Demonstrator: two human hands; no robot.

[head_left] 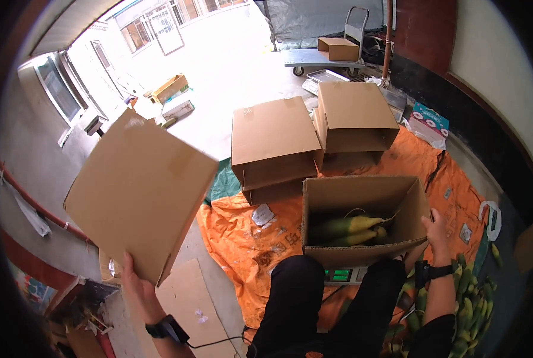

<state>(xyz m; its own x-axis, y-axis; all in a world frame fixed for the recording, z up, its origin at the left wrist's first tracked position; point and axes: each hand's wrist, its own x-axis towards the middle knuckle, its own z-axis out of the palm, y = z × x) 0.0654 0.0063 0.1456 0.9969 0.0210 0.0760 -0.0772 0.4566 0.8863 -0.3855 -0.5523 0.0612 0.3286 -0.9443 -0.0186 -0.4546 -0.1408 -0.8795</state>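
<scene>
My left hand (pixel 138 292) is raised at the left, gripping the lower edge of an empty-looking cardboard box (pixel 138 185). The box is tilted with a broad flat face toward me, and its inside is hidden. In front of my knees stands an open cardboard box (pixel 365 258) with a few long green radishes (pixel 344 228) lying in it. My right hand (pixel 436 230) closes on the right wall of that box, thumb near the rim. Under the box shows a scale (pixel 356 274) with a lit green display, mostly covered.
More cardboard boxes (pixel 275 131) stand on the orange tarp (pixel 224 232) ahead, some with open sides toward me. Many green radishes (pixel 472 310) lie heaped at the lower right. A flat cardboard sheet (pixel 189 304) lies lower left. A platform trolley (pixel 320 58) stands far back.
</scene>
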